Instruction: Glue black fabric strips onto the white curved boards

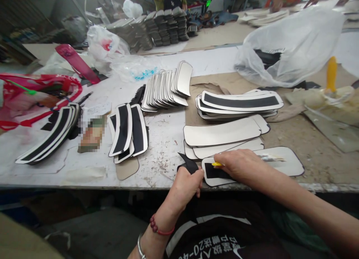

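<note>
My left hand (188, 185) is closed around a black strip (188, 162), whose loose end sticks up above the fingers. Its fingertips are at the left end of a curved white panel (291, 162) at the table's front edge. A black band (214, 171) lies on that panel's left part. My right hand (238, 163) rests over the panel, its fingers closed on a yellow-handled tool (217, 164); a pale, narrow part shows on the other side of the hand. Just behind lie plain white panels (221, 133), and beyond them a pile of panels with black bands (241, 101).
More banded panels lie at the left (47, 139) and centre left (122, 130). Behind them stand a fanned row of white panels (165, 89) and a clear plastic bag (297, 46). A yellow-handled brush (331, 74) is at the right. People are across the table.
</note>
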Tool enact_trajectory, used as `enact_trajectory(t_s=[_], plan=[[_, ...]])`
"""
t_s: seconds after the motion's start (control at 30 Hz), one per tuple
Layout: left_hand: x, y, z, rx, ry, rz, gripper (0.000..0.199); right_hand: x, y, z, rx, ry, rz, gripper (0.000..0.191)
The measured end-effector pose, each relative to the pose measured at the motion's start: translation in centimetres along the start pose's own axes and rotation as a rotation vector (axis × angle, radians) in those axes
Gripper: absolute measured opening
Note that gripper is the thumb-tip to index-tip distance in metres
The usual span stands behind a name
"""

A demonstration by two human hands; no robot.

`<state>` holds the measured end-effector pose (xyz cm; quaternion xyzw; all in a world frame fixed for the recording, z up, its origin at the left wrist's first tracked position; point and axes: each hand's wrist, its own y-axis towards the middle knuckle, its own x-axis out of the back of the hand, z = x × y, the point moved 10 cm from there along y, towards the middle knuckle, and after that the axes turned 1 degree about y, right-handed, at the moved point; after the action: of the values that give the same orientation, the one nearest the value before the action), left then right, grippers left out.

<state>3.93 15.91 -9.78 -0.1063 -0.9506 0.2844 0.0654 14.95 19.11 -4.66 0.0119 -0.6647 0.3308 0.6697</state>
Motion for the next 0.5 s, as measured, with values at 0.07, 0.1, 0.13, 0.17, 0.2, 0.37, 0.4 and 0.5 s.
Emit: enact_trajectory(t_s=[0.07, 0.1, 0.13, 0.17, 0.2, 0.37, 0.4, 0.5], plan=[[0.0, 0.0, -0.2, 0.003, 0.007, -0.011, 0.027, 0.0, 0.0, 0.1, 0.007, -0.010, -0.003, 0.017], [0.0, 0.0, -0.2, 0.007, 0.014, -0.019, 0.029, 0.1, 0.0, 0.2, 0.012, -0.013, -0.005, 0.017], [0.0, 0.0, -0.2, 0.013, 0.024, -0.027, 0.031, 0.1, 0.0, 0.3, 0.016, -0.017, -0.007, 0.017], [0.0, 0.1, -0.1, 0.021, 0.035, -0.038, 0.032, 0.1, 0.0, 0.4, 0.021, -0.019, -0.010, 0.017], [0.0, 0.2, 0.0, 0.028, 0.047, -0.050, 0.034, 0.1, 0.1, 0.5, 0.025, -0.021, -0.013, 0.017], [0.0, 0.6, 0.7, 0.031, 0.096, -0.103, 0.036, 0.7, -0.3, 0.5, 0.003, 0.004, -0.030, 0.014], [0.1, 0.6, 0.7, 0.026, 0.107, -0.113, 0.038, 0.8, -0.7, 0.3, -0.002, 0.016, -0.036, 0.013], [0.3, 0.5, 0.7, 0.018, 0.128, -0.137, 0.044, 0.3, -3.0, -1.7, -0.030, 0.045, -0.035, 0.015]])
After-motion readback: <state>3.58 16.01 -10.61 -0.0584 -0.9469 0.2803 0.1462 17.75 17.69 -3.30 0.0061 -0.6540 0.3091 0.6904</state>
